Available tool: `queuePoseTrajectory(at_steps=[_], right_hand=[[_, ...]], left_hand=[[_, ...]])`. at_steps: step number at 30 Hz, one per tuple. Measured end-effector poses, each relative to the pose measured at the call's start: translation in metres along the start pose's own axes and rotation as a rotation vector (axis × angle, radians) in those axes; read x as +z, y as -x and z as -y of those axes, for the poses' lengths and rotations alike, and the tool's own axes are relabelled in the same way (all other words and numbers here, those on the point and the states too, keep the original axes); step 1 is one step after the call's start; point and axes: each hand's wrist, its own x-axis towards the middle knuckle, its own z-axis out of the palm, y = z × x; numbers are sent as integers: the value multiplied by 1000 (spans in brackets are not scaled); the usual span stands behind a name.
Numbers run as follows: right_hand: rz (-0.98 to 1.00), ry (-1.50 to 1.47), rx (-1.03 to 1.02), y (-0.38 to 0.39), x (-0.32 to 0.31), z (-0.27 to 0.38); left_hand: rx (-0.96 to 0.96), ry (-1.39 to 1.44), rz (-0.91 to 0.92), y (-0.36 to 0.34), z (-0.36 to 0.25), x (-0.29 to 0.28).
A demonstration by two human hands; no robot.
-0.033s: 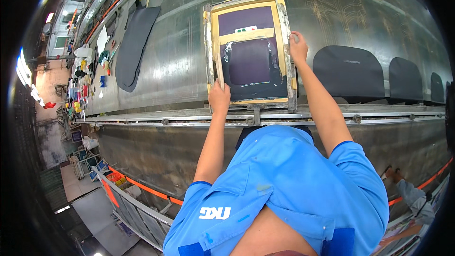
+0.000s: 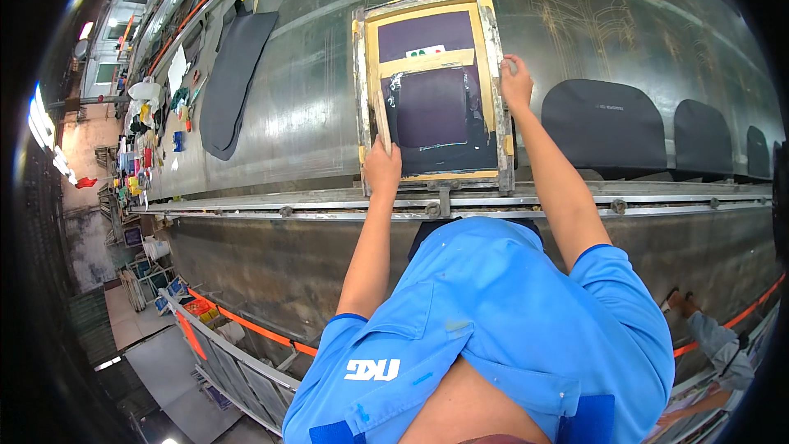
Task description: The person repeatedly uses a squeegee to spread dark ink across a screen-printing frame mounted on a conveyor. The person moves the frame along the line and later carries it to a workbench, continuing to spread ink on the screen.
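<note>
A screen printing frame (image 2: 493, 57) with worn, paint-stained edges lies flat on the long metal table in front of me. Yellow tape borders its dark mesh (image 2: 431, 107), and dark ink lies around a rectangular area in the lower half. My left hand (image 2: 382, 169) is closed round the near end of a narrow wooden squeegee (image 2: 381, 119), which lies along the inner left side of the frame. At the outer right side, my right hand (image 2: 517, 84) has its fingers bent against the frame's edge, gripping it.
Dark rounded panels (image 2: 604, 125) lie in a row to the right. Another long dark piece (image 2: 238, 74) is on the left, near cluttered tools and bottles (image 2: 144, 156). A metal rail (image 2: 329, 210) runs along the table's near edge. Another person's arm (image 2: 699, 325) shows at lower right.
My left hand and the squeegee have shifted very slightly to the right. My right hand stays at the frame's edge.
</note>
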Motion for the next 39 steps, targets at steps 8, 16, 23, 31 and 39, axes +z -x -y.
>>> queuePoseTrajectory(at_steps=[8,16,23,31,39], right_hand=[[29,-48,31,-5,-4,12],[70,-71,75,-1,-8,14],[25,-210,-182,-1,-12,3],[64,-313,-107,1,-30,14],[180,-406,-195,18,-64,167]], left_hand=[[148,13,126,-23,-51,21],[570,-34,248,51,-14,23],[303,347,125,37,31,-16],[-411,1146,-3,-30,76,24],[-421,1648,239,-57,112,-62]])
